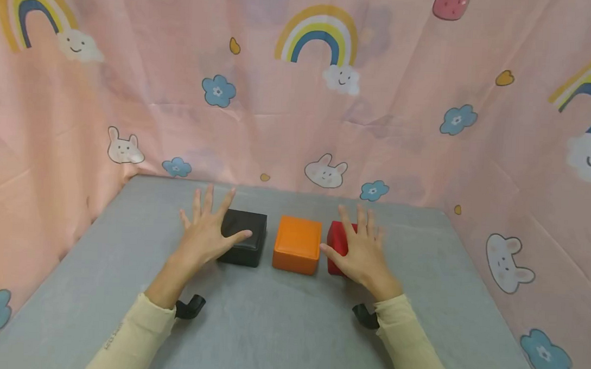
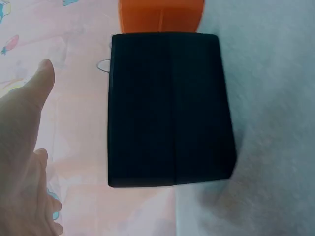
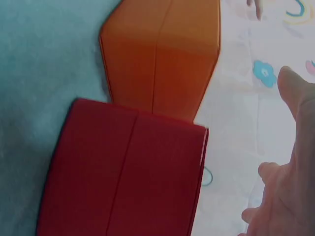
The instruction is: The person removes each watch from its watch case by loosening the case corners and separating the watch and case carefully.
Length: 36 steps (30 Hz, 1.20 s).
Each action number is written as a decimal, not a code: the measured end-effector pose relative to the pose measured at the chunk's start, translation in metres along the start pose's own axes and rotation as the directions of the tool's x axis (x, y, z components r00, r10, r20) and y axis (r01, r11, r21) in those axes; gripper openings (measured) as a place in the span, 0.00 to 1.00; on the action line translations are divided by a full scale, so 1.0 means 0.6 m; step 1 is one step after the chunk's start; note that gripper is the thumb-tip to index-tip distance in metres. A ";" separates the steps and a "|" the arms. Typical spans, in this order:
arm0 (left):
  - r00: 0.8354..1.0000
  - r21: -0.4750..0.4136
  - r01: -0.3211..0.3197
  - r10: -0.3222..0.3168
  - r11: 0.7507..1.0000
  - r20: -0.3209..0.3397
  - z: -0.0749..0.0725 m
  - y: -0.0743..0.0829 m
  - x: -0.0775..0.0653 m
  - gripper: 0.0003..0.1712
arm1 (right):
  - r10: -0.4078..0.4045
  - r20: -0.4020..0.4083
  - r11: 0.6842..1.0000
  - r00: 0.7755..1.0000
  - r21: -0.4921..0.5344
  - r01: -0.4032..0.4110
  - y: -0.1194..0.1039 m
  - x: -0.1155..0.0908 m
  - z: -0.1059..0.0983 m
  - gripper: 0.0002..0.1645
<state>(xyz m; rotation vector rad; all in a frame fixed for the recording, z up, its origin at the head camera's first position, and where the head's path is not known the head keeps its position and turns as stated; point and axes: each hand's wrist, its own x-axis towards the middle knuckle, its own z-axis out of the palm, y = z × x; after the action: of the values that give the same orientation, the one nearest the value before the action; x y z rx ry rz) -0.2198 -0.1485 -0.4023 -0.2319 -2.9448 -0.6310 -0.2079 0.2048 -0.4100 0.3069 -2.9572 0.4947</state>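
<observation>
Three small lidded boxes stand in a row on the grey table: a black box [image 1: 245,237] on the left, an orange box [image 1: 297,244] in the middle and a red box [image 1: 337,245] on the right. My left hand [image 1: 204,234] is spread over the left side of the black box, thumb reaching across its top. Over the red box my right hand [image 1: 363,252] is spread too, covering much of it. Both wrist views show the black box [image 2: 167,108] and the red box [image 3: 123,167] with no fingers curled around them.
The grey tabletop [image 1: 276,330] stretches in front of the boxes. A pink curtain [image 1: 287,130] with rainbows, rabbits and flowers hangs behind and at both sides. Black curved pieces [image 1: 191,307] jut from both wrists near the cream sleeves [image 1: 136,331].
</observation>
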 end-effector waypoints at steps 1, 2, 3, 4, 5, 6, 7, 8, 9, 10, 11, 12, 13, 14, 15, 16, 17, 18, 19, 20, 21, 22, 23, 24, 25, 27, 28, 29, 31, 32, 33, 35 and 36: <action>1.000 -0.006 -0.005 0.005 1.000 0.002 0.001 -0.003 0.001 0.60 | -0.013 -0.003 1.000 1.000 -0.001 0.013 -0.002 0.000 0.001 0.60; 1.000 -0.010 -0.009 0.009 1.000 0.003 0.003 -0.006 0.002 0.61 | -0.022 -0.006 1.000 1.000 0.006 0.023 -0.004 -0.001 0.002 0.59; 1.000 -0.017 -0.013 0.013 1.000 0.005 0.004 -0.008 0.003 0.61 | -0.032 -0.009 0.999 0.999 0.015 0.032 -0.007 -0.002 0.004 0.59; 1.000 -0.026 -0.019 0.019 0.999 0.009 0.005 -0.011 0.003 0.61 | -0.043 -0.010 0.999 0.999 0.027 0.043 -0.009 -0.003 0.006 0.59; 1.000 -0.032 -0.025 0.025 0.999 0.014 0.006 -0.014 0.003 0.62 | -0.050 -0.010 0.998 0.999 0.032 0.051 -0.012 -0.004 0.008 0.58; 0.999 -0.045 -0.032 0.033 0.998 0.022 0.007 -0.018 0.003 0.62 | -0.057 -0.011 0.998 0.998 0.039 0.057 -0.015 -0.005 0.010 0.58; 0.999 -0.057 -0.040 0.041 0.998 0.025 0.008 -0.022 0.003 0.61 | -0.062 -0.013 0.997 0.998 0.044 0.063 -0.019 -0.007 0.012 0.58; 0.998 -0.066 -0.051 0.053 0.997 0.025 0.008 -0.025 0.002 0.61 | -0.066 -0.015 0.996 0.998 0.051 0.067 -0.023 -0.008 0.014 0.57; 0.997 -0.078 -0.065 0.067 0.995 0.024 0.009 -0.029 0.002 0.60 | -0.070 -0.017 0.996 0.997 0.055 0.071 -0.028 -0.009 0.017 0.56; 0.996 -0.092 -0.080 0.082 0.993 0.022 0.009 -0.033 0.002 0.60 | -0.073 -0.021 0.995 0.997 0.063 0.074 -0.033 -0.010 0.018 0.56; 0.995 -0.101 -0.099 0.101 0.990 0.014 0.009 -0.037 0.002 0.59 | -0.078 -0.027 0.994 0.997 0.073 0.079 -0.038 -0.011 0.020 0.55; 0.993 -0.111 -0.116 0.118 0.987 0.008 0.008 -0.041 0.002 0.58 | -0.082 -0.030 0.993 0.996 0.084 0.085 -0.043 -0.012 0.022 0.54; 0.991 -0.117 -0.136 0.137 0.984 -0.001 0.008 -0.044 0.002 0.57 | -0.087 -0.033 0.991 0.996 0.095 0.090 -0.048 -0.012 0.024 0.53; 0.988 -0.121 -0.151 0.152 0.981 -0.008 0.007 -0.047 0.002 0.56 | -0.094 -0.036 0.990 0.995 0.105 0.097 -0.052 -0.013 0.026 0.52; 0.986 -0.126 -0.166 0.166 0.978 -0.012 0.006 -0.050 0.002 0.55 | -0.100 -0.036 0.988 0.994 0.118 0.103 -0.057 -0.014 0.028 0.52; 0.984 -0.131 -0.178 0.177 0.975 -0.016 0.005 -0.053 0.002 0.54 | -0.106 -0.038 0.986 0.994 0.128 0.110 -0.061 -0.014 0.029 0.51; 0.982 -0.134 -0.189 0.188 0.973 -0.017 0.004 -0.056 0.002 0.53 | -0.113 -0.042 0.984 0.993 0.132 0.118 -0.065 -0.015 0.030 0.51; 0.981 -0.142 -0.194 0.194 0.971 -0.013 0.002 -0.059 0.002 0.52 | -0.119 -0.046 0.982 0.992 0.139 0.125 -0.069 -0.016 0.031 0.50; 0.979 -0.152 -0.201 0.202 0.968 -0.010 0.000 -0.062 0.002 0.52 | -0.126 -0.054 0.981 0.991 0.145 0.132 -0.072 -0.017 0.032 0.49; 0.979 -0.166 -0.203 0.205 0.965 -0.006 -0.002 -0.064 0.002 0.51 | -0.133 -0.061 0.978 0.989 0.154 0.141 -0.075 -0.018 0.033 0.49; 0.978 -0.181 -0.205 0.208 0.962 0.001 -0.004 -0.066 0.003 0.50 | -0.137 -0.067 0.975 0.988 0.165 0.147 -0.079 -0.019 0.032 0.48; 0.978 -0.196 -0.203 0.209 0.959 0.009 -0.005 -0.069 0.003 0.50 | -0.145 -0.075 0.971 0.987 0.178 0.157 -0.082 -0.019 0.034 0.47; 0.978 -0.210 -0.198 0.207 0.957 0.020 -0.007 -0.071 0.003 0.49 | -0.153 -0.081 0.967 0.985 0.194 0.166 -0.085 -0.019 0.034 0.47; 0.978 -0.223 -0.192 0.204 0.956 0.031 -0.009 -0.074 0.003 0.49 | -0.161 -0.083 0.961 0.983 0.214 0.176 -0.089 -0.020 0.035 0.46; 0.979 -0.235 -0.184 0.200 0.954 0.043 -0.010 -0.077 0.004 0.49 | -0.171 -0.086 0.954 0.982 0.233 0.187 -0.093 -0.019 0.037 0.46; 0.980 -0.258 -0.164 0.188 0.952 0.069 -0.011 -0.084 0.006 0.49 | -0.192 -0.097 0.937 0.977 0.277 0.212 -0.102 -0.018 0.041 0.45; 0.980 -0.269 -0.155 0.183 0.951 0.080 -0.011 -0.088 0.007 0.49 | -0.200 -0.101 0.929 0.975 0.297 0.222 -0.106 -0.017 0.043 0.44; 0.980 -0.279 -0.147 0.179 0.949 0.091 -0.011 -0.092 0.008 0.49 | -0.205 -0.104 0.921 0.973 0.317 0.228 -0.111 -0.017 0.045 0.44; 0.978 -0.299 -0.137 0.176 0.944 0.108 -0.011 -0.098 0.010 0.49 | -0.221 -0.119 0.902 0.968 0.352 0.249 -0.120 -0.015 0.049 0.43; 0.977 -0.308 -0.136 0.179 0.942 0.113 -0.011 -0.101 0.011 0.50 | -0.224 -0.122 0.894 0.967 0.369 0.254 -0.124 -0.015 0.051 0.42; 0.976 -0.317 -0.135 0.180 0.939 0.119 -0.012 -0.103 0.012 0.50 | -0.227 -0.121 0.887 0.966 0.384 0.256 -0.128 -0.015 0.052 0.42; 0.974 -0.330 -0.134 0.185 0.934 0.128 -0.012 -0.107 0.014 0.50 | -0.234 -0.118 0.870 0.965 0.417 0.262 -0.138 -0.016 0.055 0.41; 0.973 -0.338 -0.134 0.188 0.932 0.133 -0.013 -0.109 0.014 0.50 | -0.240 -0.114 0.861 0.964 0.433 0.266 -0.143 -0.017 0.056 0.41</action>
<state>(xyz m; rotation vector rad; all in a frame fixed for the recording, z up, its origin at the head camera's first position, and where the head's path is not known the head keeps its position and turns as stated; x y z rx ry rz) -0.2390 -0.2095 -0.4199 -0.5776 -2.9113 -1.1241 -0.1823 0.1161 -0.4170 0.7041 -2.6553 1.1199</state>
